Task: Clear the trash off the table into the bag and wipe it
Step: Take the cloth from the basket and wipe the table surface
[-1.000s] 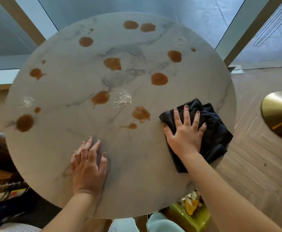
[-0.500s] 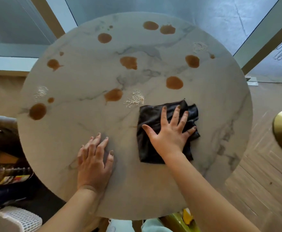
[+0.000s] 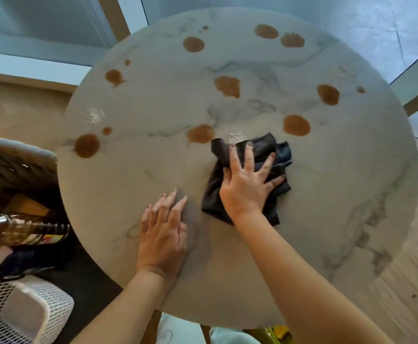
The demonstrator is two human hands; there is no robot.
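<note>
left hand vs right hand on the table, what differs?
The right hand presses the dark cloth, fingers spread; the left hand lies on bare marble table, fingers together. The right hand sits farther in, near the brown spills; the left nearer the edge. Both lie flat, palm down.

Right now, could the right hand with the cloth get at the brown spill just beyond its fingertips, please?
Probably yes: the right hand presses the black cloth flat, and only bare tabletop lies between it and that brown spill.

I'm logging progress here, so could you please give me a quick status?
Right hand presses dark cloth flat. Left hand flat on table. Brown stains remain. Nothing blocking.
</note>
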